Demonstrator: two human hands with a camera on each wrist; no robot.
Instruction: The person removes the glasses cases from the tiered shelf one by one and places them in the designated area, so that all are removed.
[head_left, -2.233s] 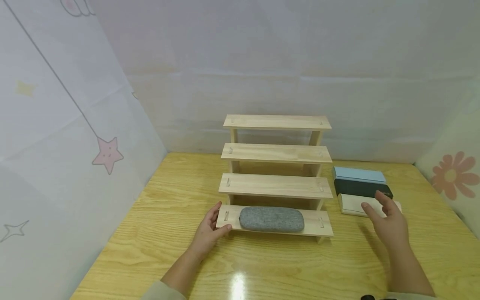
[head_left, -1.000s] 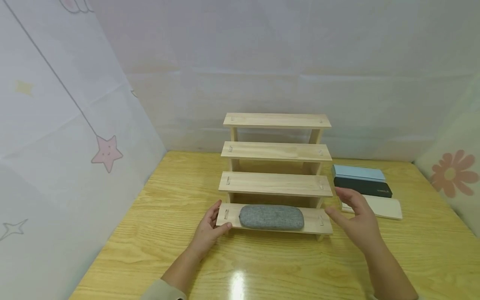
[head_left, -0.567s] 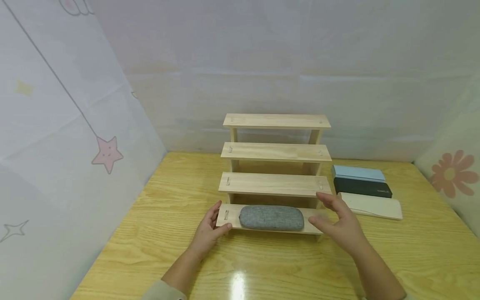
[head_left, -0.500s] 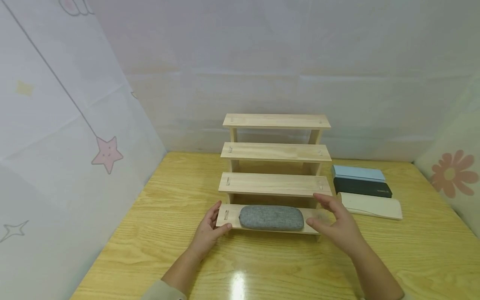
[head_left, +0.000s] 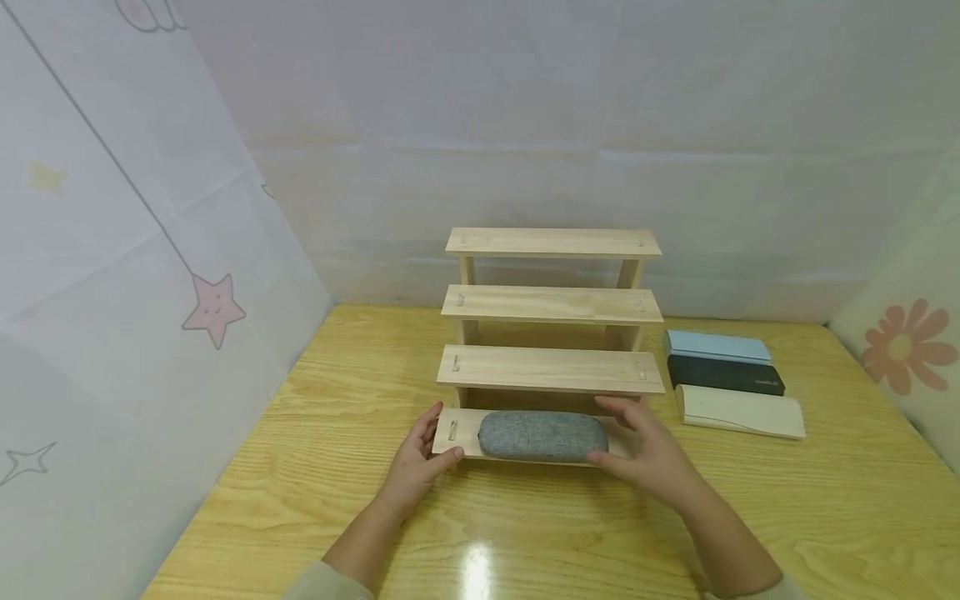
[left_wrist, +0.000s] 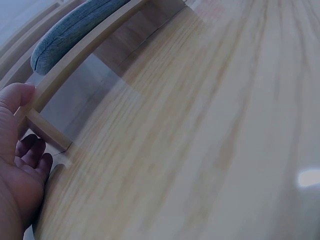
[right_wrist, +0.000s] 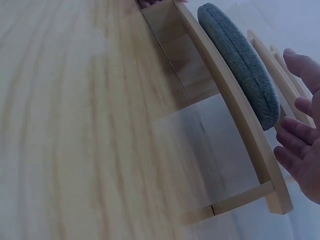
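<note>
A four-tier wooden stepped shelf stands on the table. On its lowest board lies a grey fabric glasses case, also visible as a rounded bluish-grey shape in the right wrist view. My left hand holds the left end of that lowest board; its thumb rests at the front edge and the fingers curl by the side upright. My right hand is spread around the right end of the glasses case, thumb toward the front and fingers behind. In the right wrist view its fingers stand loosely parted beside the case's end.
Right of the shelf, three more cases lie in a row on the wood-grain table: light blue, black and cream. A pale cloth backdrop closes off the back and sides.
My right hand has moved left from over the cream case to the right end of the glasses case. The left hand has stayed at the board's left end; the glasses case has not moved.
</note>
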